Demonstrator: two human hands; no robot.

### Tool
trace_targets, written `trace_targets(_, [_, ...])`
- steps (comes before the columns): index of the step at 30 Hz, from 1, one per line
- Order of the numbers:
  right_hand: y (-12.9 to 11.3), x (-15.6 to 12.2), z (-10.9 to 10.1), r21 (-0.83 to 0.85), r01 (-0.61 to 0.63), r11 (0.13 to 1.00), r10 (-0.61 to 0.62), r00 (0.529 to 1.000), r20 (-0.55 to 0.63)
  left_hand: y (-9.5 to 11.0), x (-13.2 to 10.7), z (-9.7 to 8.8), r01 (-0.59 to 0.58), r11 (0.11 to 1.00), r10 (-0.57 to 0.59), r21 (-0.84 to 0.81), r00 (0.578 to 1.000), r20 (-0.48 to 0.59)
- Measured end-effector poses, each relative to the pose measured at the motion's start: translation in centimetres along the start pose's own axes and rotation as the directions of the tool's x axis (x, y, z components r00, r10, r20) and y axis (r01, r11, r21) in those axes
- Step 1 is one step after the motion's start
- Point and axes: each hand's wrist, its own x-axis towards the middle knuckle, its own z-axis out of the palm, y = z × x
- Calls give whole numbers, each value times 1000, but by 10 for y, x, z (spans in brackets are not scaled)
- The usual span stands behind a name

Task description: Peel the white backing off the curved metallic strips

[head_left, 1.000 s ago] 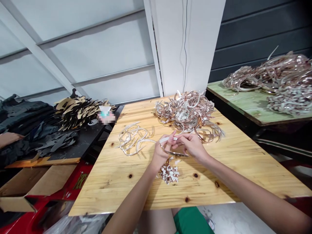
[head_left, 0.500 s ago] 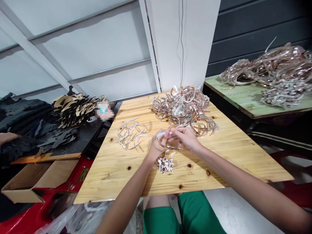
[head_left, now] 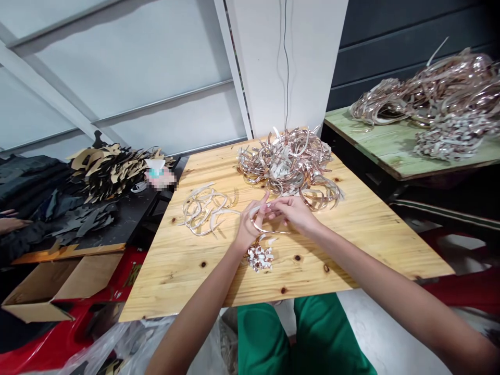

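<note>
My left hand (head_left: 250,221) pinches a thin curved strip (head_left: 255,228), white on one face and shiny rose-gold on the other, over the middle of the wooden table. At the strip's upper end, the fingers of my right hand (head_left: 292,212) are closed on it, close against the left fingertips. Just below the hands lies a small heap of short cut bits (head_left: 260,258). A loose tangle of pale strips (head_left: 203,208) rests to the left, and a large pile of rose-gold strips (head_left: 291,161) sits behind my hands.
The wooden table (head_left: 164,286) ends near my knees. At the right, a green-topped table (head_left: 375,151) bears more metallic strips (head_left: 437,99). On the dark table at left are cut pieces (head_left: 113,169) and another person's hand (head_left: 11,223). An open cardboard box (head_left: 86,278) stands below.
The view has shifted slightly, so the table appears a little left and higher. My hands keep hold of the strip in nearly the same pose. More of the other person's hand shows at left.
</note>
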Motion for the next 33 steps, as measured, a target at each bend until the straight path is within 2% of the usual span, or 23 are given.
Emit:
trace_targets(4, [3, 1, -3, -53, 29, 998, -30, 999, -13, 0, 0, 0, -74, 997, 71, 38, 996, 62])
trace_targets(7, [3, 0, -4, -101, 61, 993, -67, 996, -57, -3, 1, 2, -58, 998, 57, 27, 998, 36])
trace_targets(11, [-1, -2, -3, -107, 39, 994, -48, 995, -85, -8, 4, 3, -60, 998, 60, -10, 998, 8])
trace_targets(17, [-3, -4, 1, -112, 11, 994, -20, 996, -82, -9, 3, 6, 33, 983, -29, -183, 999, 24])
trace_targets(25, [2, 1, -2, -130, 27, 991, -31, 999, -33, -9, 10, 9, 37, 945, -32, -324, 999, 23])
trace_targets(28, [1, 1, -3, -177, 35, 984, -40, 999, -21, -11, 11, 9, 90, 920, -74, -383, 996, 57])
trace_targets(33, [3, -2, -3, -360, 149, 921, -175, 984, -41, -14, 10, 9, 160, 902, -147, -401, 987, 63])
